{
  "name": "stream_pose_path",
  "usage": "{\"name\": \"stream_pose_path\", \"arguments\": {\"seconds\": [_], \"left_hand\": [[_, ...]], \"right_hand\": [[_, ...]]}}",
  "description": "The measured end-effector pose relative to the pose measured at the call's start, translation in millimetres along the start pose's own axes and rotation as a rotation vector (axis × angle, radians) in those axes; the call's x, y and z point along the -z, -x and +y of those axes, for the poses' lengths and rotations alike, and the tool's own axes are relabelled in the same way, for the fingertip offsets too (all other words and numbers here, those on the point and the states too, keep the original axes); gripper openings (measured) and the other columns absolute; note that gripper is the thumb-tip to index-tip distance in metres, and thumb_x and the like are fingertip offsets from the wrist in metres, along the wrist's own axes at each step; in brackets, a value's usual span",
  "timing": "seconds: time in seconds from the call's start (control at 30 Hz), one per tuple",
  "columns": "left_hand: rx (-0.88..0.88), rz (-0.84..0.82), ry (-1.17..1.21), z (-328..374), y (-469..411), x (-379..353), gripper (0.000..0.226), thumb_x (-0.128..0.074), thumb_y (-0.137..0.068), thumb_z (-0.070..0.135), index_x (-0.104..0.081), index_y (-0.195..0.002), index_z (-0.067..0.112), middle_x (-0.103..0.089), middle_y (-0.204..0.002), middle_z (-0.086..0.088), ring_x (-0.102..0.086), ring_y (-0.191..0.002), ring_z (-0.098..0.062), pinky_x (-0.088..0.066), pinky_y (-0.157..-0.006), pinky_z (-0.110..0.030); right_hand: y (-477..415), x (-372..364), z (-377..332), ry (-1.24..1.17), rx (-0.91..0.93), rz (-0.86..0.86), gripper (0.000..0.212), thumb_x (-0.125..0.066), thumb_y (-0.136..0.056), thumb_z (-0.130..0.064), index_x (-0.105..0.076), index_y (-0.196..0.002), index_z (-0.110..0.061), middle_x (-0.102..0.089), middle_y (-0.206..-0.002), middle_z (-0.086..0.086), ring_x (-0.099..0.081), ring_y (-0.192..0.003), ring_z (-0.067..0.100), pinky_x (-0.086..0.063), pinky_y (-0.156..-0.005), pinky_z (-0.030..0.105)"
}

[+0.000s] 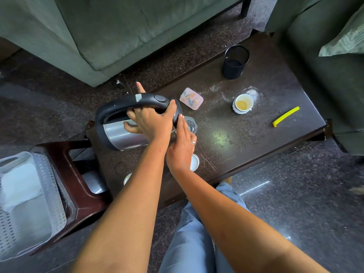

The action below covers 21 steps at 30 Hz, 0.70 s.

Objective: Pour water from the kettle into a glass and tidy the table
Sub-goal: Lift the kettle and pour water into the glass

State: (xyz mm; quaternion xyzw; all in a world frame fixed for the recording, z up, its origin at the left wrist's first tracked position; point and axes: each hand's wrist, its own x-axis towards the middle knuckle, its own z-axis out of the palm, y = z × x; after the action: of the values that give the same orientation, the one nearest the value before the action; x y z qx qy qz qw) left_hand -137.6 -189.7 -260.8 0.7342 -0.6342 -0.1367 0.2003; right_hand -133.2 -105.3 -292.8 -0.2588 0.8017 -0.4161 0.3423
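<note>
A steel kettle (122, 134) with a black handle is tipped to the right above the dark table (256, 144), its spout end over a clear glass (192, 125). My left hand (151, 121) grips the handle near the lid. My right hand (181, 148) lies with straight fingers against the near left side of the glass, and its thumb is hidden under my left wrist. I cannot make out any stream of water.
Also on the table are a pink lidded box (191, 98), a white cup (243, 104) of yellowish liquid, a black mesh holder (235, 62), a yellow clip (285, 116) and a white round lid (195, 161). A white basket (25, 203) sits on a stool (78, 194) at the left. Sofas border the far and right sides.
</note>
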Motion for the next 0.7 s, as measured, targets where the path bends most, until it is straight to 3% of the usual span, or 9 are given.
{"name": "stream_pose_path", "arguments": {"seconds": [0.13,0.7], "left_hand": [[0.002,-0.001,0.012,0.7,0.8,-0.8,0.097,-0.063,-0.062,0.062,-0.024,-0.146,0.035,-0.048,-0.140,0.002,-0.034,-0.128,-0.026,-0.014,-0.104,-0.052],[0.004,-0.007,0.016,1.0,-0.4,-2.6,0.097,-0.063,-0.062,0.063,-0.024,-0.146,0.035,-0.049,-0.139,0.003,-0.037,-0.124,-0.027,-0.015,-0.102,-0.050]], "right_hand": [[-0.5,0.5,0.5,0.000,-0.007,-0.005,0.079,-0.038,-0.078,0.005,-0.021,-0.148,-0.028,-0.026,-0.154,-0.010,-0.033,-0.122,0.022,-0.030,-0.097,0.032],[-2.3,0.8,1.9,0.023,-0.008,0.009,0.083,-0.035,-0.076,0.010,-0.020,-0.148,-0.028,-0.026,-0.154,-0.011,-0.035,-0.116,0.021,-0.033,-0.094,0.034]]}}
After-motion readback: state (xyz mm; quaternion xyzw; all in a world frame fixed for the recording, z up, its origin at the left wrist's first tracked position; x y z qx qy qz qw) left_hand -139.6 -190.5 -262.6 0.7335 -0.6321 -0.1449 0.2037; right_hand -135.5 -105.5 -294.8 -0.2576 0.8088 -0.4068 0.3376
